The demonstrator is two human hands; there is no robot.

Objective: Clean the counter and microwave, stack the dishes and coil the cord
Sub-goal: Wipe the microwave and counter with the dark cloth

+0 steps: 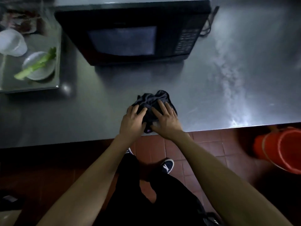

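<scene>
Under both hands [150, 119], bunched cloth [152, 99].

Steel desk [211, 88], streaky sheen on its right part. Black microwave [130, 30] at the back, door shut, keypad on its right. Dark cord [210, 22] loose on the desk just right of the microwave. Dark crumpled cloth [151, 100] near the front edge, bunched. Two white bowls at far left: one [12, 42] tipped on its side, the other [39, 66] upright with a green stalk [37, 64] lying across it.
</scene>
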